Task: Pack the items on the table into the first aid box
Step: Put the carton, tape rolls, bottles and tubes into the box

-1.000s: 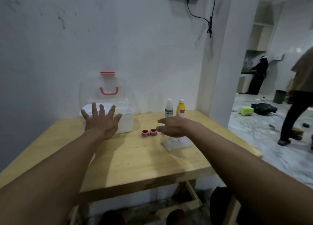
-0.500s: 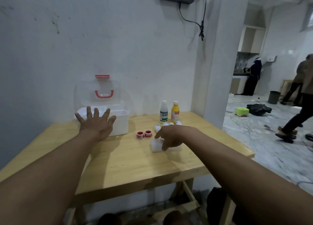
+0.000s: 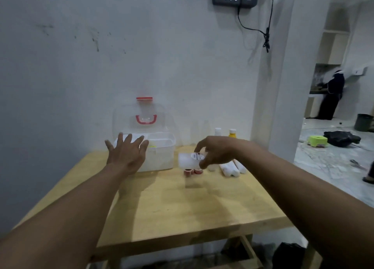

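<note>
Across the lower half of the frame, a wooden table [image 3: 182, 208]. At centre, against the wall, the first aid box [image 3: 162, 157]: white tub, clear lid [image 3: 144, 115] standing open and upright behind it, something yellowish dimly showing inside.

Left of centre, the left hand [image 3: 126, 153], fingers straight and spread, holding nothing, over the tub's left front corner; hard to tell whether touching or just above. Right of centre, the right hand [image 3: 216, 151], fingers curled, pinching a white packet [image 3: 186, 159] with a round label, lifted off the table just right of the tub.

Under that wrist, white bandage rolls [image 3: 230, 168] lying side by side. Behind, partly hidden, a white bottle [image 3: 218, 131] and a yellow bottle [image 3: 232, 132]. Below the packet, two small red tape rolls [image 3: 191, 171].

Probably mid-carry on an early item, with most of the packing left. Next: across to the left over the rim, down into the open compartment, then release; the left hand seems placed to steady the tub.
</note>
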A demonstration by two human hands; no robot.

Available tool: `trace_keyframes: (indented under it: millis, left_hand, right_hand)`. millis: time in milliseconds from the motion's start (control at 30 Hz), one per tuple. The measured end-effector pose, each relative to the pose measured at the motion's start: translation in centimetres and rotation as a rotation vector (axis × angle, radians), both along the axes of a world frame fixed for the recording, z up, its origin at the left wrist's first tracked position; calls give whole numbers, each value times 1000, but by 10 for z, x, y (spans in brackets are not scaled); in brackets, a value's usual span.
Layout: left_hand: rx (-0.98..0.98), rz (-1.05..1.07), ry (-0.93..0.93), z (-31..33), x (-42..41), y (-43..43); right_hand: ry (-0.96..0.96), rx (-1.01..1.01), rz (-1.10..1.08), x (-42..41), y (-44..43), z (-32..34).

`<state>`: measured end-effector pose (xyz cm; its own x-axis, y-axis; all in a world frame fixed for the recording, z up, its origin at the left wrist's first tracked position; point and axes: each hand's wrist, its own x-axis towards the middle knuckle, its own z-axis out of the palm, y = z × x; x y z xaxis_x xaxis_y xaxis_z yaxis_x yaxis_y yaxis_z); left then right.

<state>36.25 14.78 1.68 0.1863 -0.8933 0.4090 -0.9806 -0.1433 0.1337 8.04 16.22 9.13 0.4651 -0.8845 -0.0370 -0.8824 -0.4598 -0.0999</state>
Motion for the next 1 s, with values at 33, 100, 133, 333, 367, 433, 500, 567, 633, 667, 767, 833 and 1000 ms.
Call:
trace_keyframes:
  millis: [33,100,133,333,367,433,500,567,633,667,767,833,1000]
  left_hand:
    - [-13,1,8,0,2,-1]
    - [-19,8,38,1,7,-2]
    - [-16,9,62,1,9,-3]
    - [-30,-32,116,2,16,-7]
    - [-36,-34,110,1,17,-9]
    - [-44,-35,101,1,20,-11]
    - [-10,-48,87,-1,23,-13]
    - [47,-67,56,-3,24,-14]
    - [70,-76,30,-4,26,-15]
    - [73,-78,26,-3,26,-16]
    - [77,-83,30,-4,27,-15]
    - [69,-89,25,-5,27,-14]
    - [55,-99,32,-6,28,-15]
  right_hand:
    - [-40,-9,9,3,-4,7]
    - [-99,-34,30,13,-15,18]
    - [-122,-45,36,18,-22,23]
    - [-241,-103,20,48,-62,32]
    - [-253,-107,21,53,-68,32]
    - [-270,-102,28,62,-79,31]
    - [-251,-91,42,72,-89,29]
    - [-190,-92,62,80,-96,26]
    - [-133,-94,85,87,-103,23]
    - [-115,-90,92,91,-105,22]
    - [-93,-66,98,99,-108,22]
    - [-92,-39,103,105,-111,22]
    - [-102,-39,124,118,-116,19]
